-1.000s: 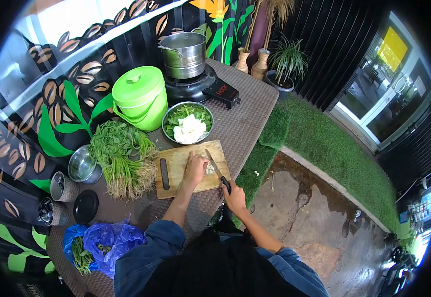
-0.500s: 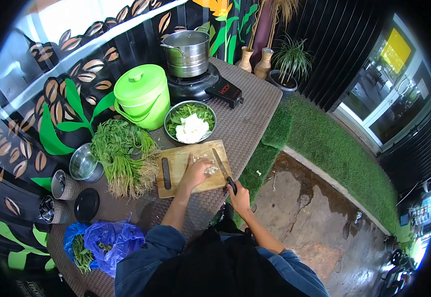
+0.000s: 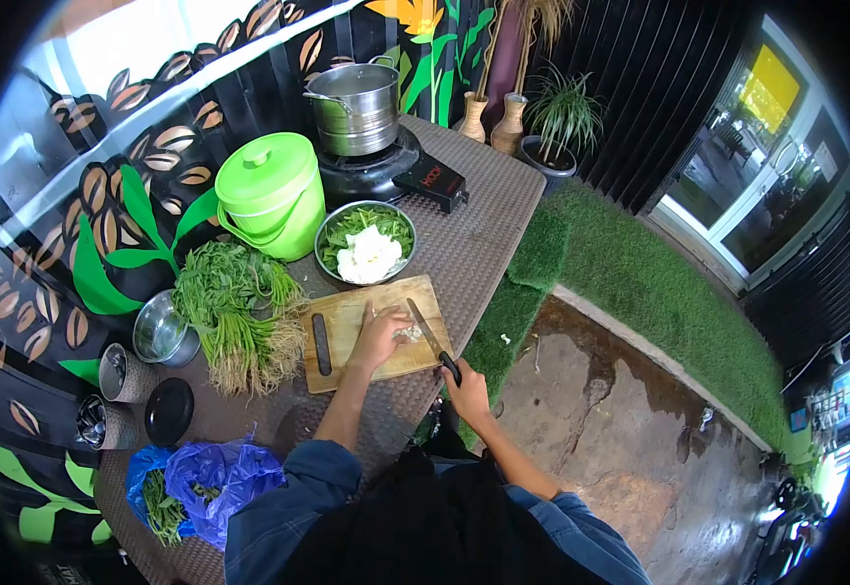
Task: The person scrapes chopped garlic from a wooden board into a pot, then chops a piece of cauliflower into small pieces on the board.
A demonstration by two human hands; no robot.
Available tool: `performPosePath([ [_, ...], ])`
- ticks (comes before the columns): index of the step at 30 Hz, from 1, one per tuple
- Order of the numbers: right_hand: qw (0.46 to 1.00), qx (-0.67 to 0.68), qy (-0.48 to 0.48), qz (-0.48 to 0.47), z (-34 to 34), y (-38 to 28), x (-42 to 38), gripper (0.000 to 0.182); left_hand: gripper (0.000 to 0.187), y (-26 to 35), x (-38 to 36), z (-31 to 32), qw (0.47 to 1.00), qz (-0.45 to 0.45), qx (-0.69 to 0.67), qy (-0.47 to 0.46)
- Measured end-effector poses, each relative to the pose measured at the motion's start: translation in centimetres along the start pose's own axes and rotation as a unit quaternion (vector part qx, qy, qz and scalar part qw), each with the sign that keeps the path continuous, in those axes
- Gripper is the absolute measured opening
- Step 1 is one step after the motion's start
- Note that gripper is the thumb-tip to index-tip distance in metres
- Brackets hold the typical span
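Note:
My left hand rests on a wooden cutting board, thumb and fingers apart, beside and partly over small chopped pale pieces. What lies beneath its palm is hidden. In my right hand is the black handle of a knife. Its blade slants across the right part of the board, just right of the pale pieces and my left fingers. Behind the board stands a metal bowl of cut green leaves with a white lump on top.
Left of the board lies a bunch of rooted greens, near a steel bowl. A green lidded bucket and a pot on a black stove stand behind. Blue plastic bags sit at front left. The table edge runs along the right.
The view has shifted slightly, so the table things appear a little further left. Both hands and the knife stay in nearly the same place over the board.

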State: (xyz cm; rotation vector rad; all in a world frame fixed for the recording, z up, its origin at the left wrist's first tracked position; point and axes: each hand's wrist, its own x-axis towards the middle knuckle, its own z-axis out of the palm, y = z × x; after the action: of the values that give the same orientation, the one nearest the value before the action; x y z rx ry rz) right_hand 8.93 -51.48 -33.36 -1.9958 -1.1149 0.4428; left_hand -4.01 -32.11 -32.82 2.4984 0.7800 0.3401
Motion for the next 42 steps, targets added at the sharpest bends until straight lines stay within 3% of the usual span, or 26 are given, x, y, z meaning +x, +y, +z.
performPosePath([
  [2,1.0,0.001,0.003,0.003,-0.3,0.0,-0.1,0.029,0.031,-0.2,-0.1,0.6,0.997,0.026,-0.007,0.074],
  [9,1.0,-0.013,0.001,0.006,-0.3,0.0,-0.2,0.028,0.026,0.0,0.2,1.5,0.996,0.032,-0.028,0.078],
  [14,1.0,-0.012,-0.008,0.002,-0.1,-0.3,-0.3,0.026,0.021,0.8,-0.1,1.4,0.989,0.035,-0.064,0.131],
  [20,1.0,-0.008,-0.008,-0.004,-0.4,-0.2,0.0,0.027,0.018,1.0,-0.6,1.2,0.987,0.078,-0.029,0.137],
  [26,1.0,-0.019,-0.02,0.0,-0.2,-0.4,0.0,0.027,0.015,1.9,-1.3,2.1,0.98,0.064,-0.021,0.189],
  [32,0.986,-0.134,-0.091,0.034,-0.7,-2.0,0.9,0.034,0.011,2.3,-1.3,3.2,0.975,0.034,-0.037,0.218],
  [37,0.972,-0.176,-0.158,-0.007,-1.8,-2.7,3.3,0.039,0.009,2.7,-1.6,3.5,0.966,0.04,-0.006,0.257],
  [42,0.967,-0.21,-0.142,0.027,-0.3,-4.3,1.1,0.037,0.009,3.0,-2.0,3.5,0.971,0.026,-0.036,0.237],
])
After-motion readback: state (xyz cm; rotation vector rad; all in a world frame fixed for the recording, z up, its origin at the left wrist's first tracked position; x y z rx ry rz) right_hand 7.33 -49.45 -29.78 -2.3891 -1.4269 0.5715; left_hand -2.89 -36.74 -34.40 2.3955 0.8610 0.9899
